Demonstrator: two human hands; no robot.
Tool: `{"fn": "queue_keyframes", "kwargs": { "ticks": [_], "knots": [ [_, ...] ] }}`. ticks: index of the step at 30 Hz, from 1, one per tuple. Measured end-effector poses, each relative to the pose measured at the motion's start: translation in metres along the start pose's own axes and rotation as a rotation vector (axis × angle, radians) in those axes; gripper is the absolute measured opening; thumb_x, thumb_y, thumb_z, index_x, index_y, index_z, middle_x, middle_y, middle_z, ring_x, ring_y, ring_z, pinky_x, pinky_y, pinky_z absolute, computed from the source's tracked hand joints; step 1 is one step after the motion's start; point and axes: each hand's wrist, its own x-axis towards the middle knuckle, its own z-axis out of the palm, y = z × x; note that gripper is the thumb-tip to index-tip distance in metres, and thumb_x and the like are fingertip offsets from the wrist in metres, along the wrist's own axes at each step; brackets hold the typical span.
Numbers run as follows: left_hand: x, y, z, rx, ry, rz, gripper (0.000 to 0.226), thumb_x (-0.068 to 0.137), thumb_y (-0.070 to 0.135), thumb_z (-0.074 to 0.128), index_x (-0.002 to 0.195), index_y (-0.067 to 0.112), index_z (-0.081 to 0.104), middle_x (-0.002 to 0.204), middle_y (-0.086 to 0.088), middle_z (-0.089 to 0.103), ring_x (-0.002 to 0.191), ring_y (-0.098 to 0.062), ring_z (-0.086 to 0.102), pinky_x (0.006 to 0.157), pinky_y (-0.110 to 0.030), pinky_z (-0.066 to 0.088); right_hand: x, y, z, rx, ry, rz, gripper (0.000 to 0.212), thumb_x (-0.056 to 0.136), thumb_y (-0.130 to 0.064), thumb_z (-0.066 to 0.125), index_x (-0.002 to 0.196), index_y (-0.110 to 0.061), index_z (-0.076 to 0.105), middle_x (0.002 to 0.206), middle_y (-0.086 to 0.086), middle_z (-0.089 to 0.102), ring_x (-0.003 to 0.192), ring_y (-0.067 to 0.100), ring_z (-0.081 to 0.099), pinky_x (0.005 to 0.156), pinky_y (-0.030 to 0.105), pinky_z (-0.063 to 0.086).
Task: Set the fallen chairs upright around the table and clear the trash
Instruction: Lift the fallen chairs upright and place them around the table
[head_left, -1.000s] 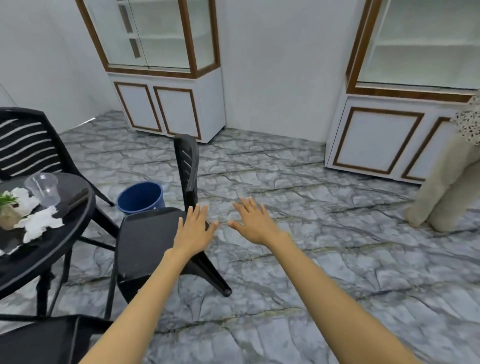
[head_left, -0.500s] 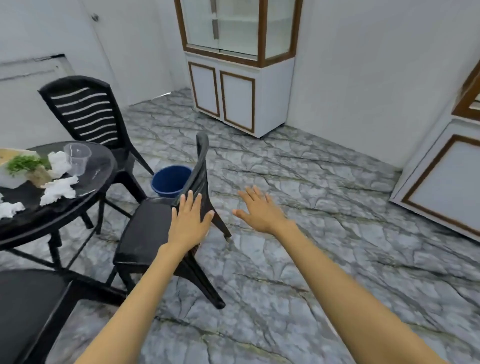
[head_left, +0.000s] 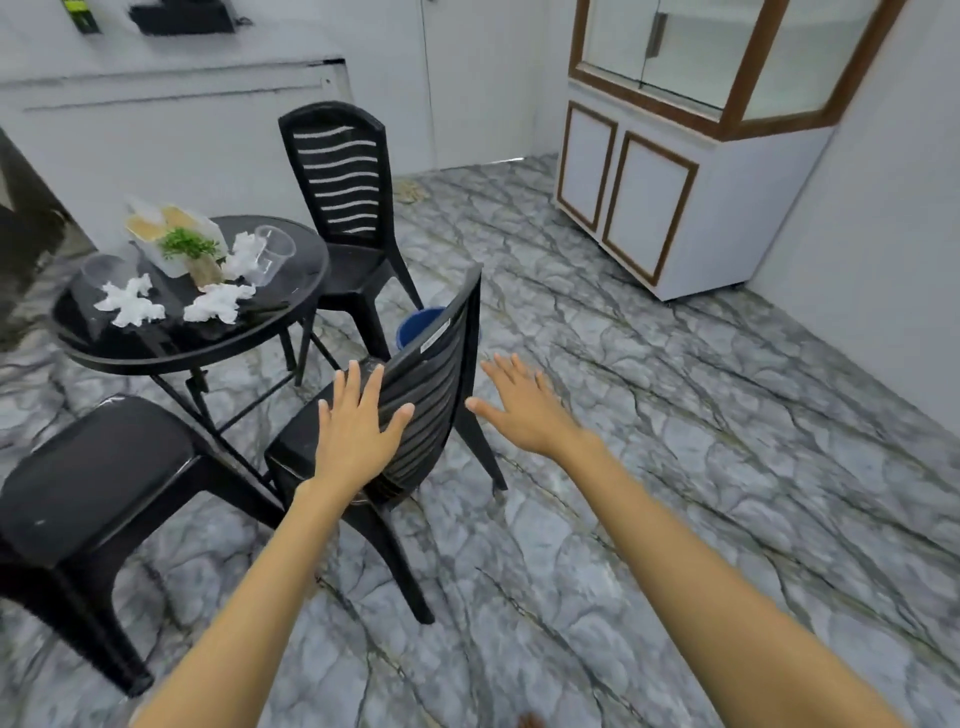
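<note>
Counts three black chairs on their legs round the tabletop (head_left: 311, 291): far chair (head_left: 337, 171) behind its far edge, near chair (head_left: 441, 364) off its right edge, third chair (head_left: 98, 467) at its near edge. Sees none lying down within view. Judges the chair step done or nearly so, pending a final nudge. Finds left hand (head_left: 358, 436) flat over the near chair's backrest, fingers straight and spread, gripping nothing; right hand (head_left: 524, 410) likewise spread, in the air just beside the backrest, holding nothing. Records trash uncleared: crumpled tissues (head_left: 130, 301) and two clear cups (head_left: 272, 252) on the tabletop beside a planter (head_left: 182, 244). Notes blue bin (head_left: 415, 325) on the floor behind the near chair.
</note>
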Motion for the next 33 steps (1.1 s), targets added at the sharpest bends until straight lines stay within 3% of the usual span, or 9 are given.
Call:
{"fn": "queue_keyframes", "kwargs": {
  "ticks": [14, 18, 24, 29, 33],
  "knots": [
    [0.076, 0.009, 0.023, -0.066, 0.097, -0.338, 0.066, 0.09, 0.056, 0.032, 0.147, 0.025, 0.021, 0.16, -0.003, 0.001, 0.147, -0.019, -0.009, 0.118, -0.046, -0.004, 0.155, 0.064, -0.057, -0.003, -0.005, -0.256, 0.062, 0.097, -0.049, 0.033, 0.149, -0.021, 0.018, 0.161, 0.003, 0.003, 0.148, 0.019, -0.006, 0.119, 0.044, -0.004],
    [0.091, 0.019, 0.027, -0.095, 0.198, -0.454, 0.069, 0.086, 0.061, 0.03, 0.145, 0.027, 0.027, 0.16, -0.002, 0.007, 0.147, -0.019, -0.006, 0.118, -0.045, -0.004, 0.201, 0.077, -0.072, -0.008, -0.08, -0.391, 0.059, 0.097, -0.048, 0.033, 0.148, -0.021, 0.021, 0.161, 0.0, 0.004, 0.148, 0.016, -0.007, 0.119, 0.042, -0.004],
    [0.095, 0.045, 0.041, -0.099, 0.329, -0.671, 0.059, 0.091, 0.051, 0.036, 0.142, 0.023, 0.034, 0.158, -0.004, 0.014, 0.148, -0.02, -0.003, 0.117, -0.047, -0.005, 0.26, 0.1, -0.075, 0.043, -0.219, -0.501, 0.055, 0.096, -0.05, 0.032, 0.145, -0.024, 0.029, 0.16, -0.001, 0.01, 0.148, 0.016, -0.003, 0.119, 0.044, -0.003],
    [0.093, 0.046, 0.058, -0.141, 0.413, -0.824, 0.062, 0.088, 0.056, 0.033, 0.14, 0.022, 0.039, 0.158, -0.006, 0.018, 0.148, -0.021, 0.0, 0.117, -0.048, -0.002, 0.285, 0.116, -0.069, 0.061, -0.293, -0.585, 0.053, 0.097, -0.048, 0.033, 0.142, -0.022, 0.034, 0.159, 0.001, 0.016, 0.148, 0.018, 0.0, 0.118, 0.045, -0.003],
    [0.093, 0.049, 0.067, -0.209, 0.46, -0.913, 0.052, 0.093, 0.048, 0.037, 0.136, 0.021, 0.043, 0.157, -0.008, 0.019, 0.148, -0.023, 0.001, 0.117, -0.05, 0.0, 0.29, 0.121, -0.06, 0.123, -0.298, -0.627, 0.05, 0.096, -0.049, 0.034, 0.138, -0.021, 0.04, 0.156, 0.0, 0.023, 0.148, 0.016, 0.006, 0.118, 0.043, -0.003]
  ]
}}
